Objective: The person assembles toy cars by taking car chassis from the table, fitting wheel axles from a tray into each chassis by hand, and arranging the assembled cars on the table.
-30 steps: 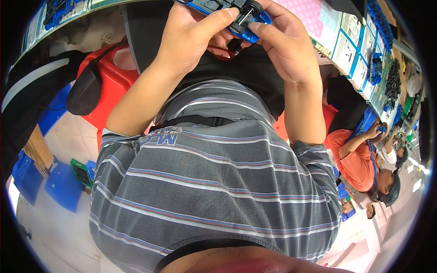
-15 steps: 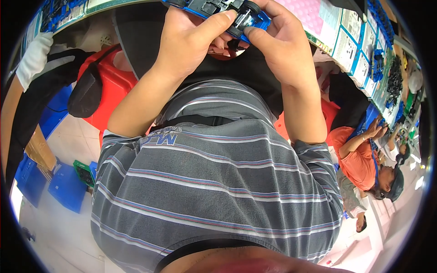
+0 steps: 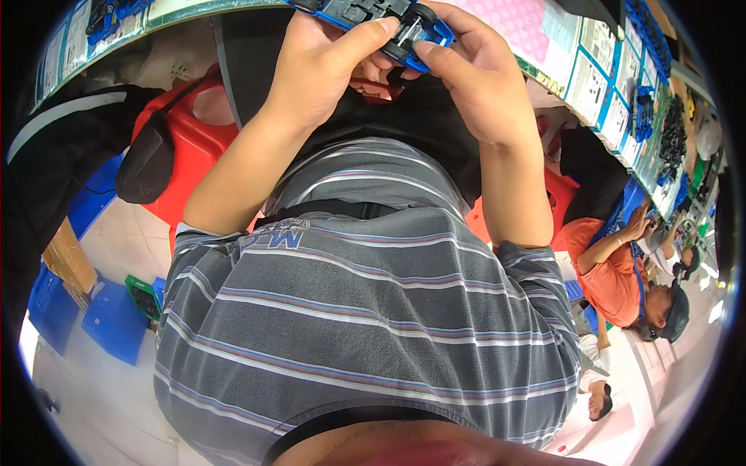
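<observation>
A blue and black toy car (image 3: 361, 11) lies between my two hands at the top of the view, its dark underside and wheels showing. My left hand (image 3: 322, 58) grips its left part, thumb pressed on the underside near the axle. On the other end, my right hand (image 3: 478, 70) is closed round the blue bumper side, its thumb by a black wheel. Some fingers of both hands are hidden beneath the car, and the car's far end is cut off by the upper edge.
A worktable (image 3: 536, 66) with a pink bubbled sheet (image 3: 509, 23) and printed sheets curves across the top. Blue car parts (image 3: 643, 113) and black pieces (image 3: 672, 147) lie at the right. A red stool (image 3: 183, 147) stands left. A co-worker in orange (image 3: 610, 272) sits right; blue bins (image 3: 116, 322) stand lower left.
The toy car has shifted slightly left and down in my hands, still held by both. A neighbour's white-gloved hand at the far left has gone out of view.
</observation>
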`<state>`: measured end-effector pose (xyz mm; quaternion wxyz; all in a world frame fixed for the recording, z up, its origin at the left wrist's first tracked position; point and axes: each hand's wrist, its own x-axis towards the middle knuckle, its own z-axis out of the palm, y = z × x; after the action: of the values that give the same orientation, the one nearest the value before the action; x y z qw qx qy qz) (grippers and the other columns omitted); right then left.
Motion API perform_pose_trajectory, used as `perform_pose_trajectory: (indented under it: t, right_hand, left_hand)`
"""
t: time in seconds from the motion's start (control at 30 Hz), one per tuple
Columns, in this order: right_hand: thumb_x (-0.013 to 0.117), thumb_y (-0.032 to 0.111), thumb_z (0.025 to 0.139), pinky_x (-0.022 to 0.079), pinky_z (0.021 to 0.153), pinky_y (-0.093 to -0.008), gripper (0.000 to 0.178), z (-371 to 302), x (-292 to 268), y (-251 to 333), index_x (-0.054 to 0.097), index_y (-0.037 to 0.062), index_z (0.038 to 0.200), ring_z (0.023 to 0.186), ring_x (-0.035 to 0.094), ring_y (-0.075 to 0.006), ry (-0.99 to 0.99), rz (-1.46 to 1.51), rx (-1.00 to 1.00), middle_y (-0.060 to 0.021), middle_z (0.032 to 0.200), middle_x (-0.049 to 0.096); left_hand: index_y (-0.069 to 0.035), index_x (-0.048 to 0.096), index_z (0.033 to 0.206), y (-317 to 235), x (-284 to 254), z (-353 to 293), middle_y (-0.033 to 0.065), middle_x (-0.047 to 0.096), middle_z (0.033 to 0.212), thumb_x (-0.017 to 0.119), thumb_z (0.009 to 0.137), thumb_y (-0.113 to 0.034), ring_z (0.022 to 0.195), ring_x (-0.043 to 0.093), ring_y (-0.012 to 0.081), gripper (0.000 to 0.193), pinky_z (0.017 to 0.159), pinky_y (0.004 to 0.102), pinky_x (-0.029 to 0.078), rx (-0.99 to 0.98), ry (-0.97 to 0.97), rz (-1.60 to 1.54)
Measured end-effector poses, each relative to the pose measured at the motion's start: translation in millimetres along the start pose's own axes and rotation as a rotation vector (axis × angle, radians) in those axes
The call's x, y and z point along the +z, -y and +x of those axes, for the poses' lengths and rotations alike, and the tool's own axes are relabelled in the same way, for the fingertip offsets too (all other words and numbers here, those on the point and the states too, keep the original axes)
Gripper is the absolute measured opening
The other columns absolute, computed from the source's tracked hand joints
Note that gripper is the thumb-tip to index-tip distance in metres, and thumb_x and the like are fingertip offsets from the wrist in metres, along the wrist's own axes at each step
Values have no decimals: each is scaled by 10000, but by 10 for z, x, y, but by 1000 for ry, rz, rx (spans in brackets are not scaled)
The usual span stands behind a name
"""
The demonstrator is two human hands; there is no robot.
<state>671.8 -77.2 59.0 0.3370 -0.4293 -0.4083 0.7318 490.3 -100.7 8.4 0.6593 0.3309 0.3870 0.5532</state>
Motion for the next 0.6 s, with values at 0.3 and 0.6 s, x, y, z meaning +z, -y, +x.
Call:
perform_pose_trajectory:
  t: [0.3, 0.6]
  right_hand:
    - [521, 9, 911, 489, 948, -341, 433, 32, 27, 42, 488, -74, 1335, 1058, 625, -229, 38, 221, 13, -146, 1184, 623]
    - [545, -25, 905, 466, 904, -277, 429, 55, 193, 20, 487, -65, 1328, 982, 589, -162, 15, -211, -44, -93, 1128, 604]
  left_hand:
    - [-28, 592, 1145, -16, -102, 22, 83, 677, 983, 580, 984, -189, 781, 640, 152, 228, 618, 286, 485, 42, 102, -204]
    - [-31, 601, 1120, 10, -125, -18, 72, 679, 967, 611, 962, -123, 744, 646, 132, 183, 572, 257, 486, 59, -40, -103]
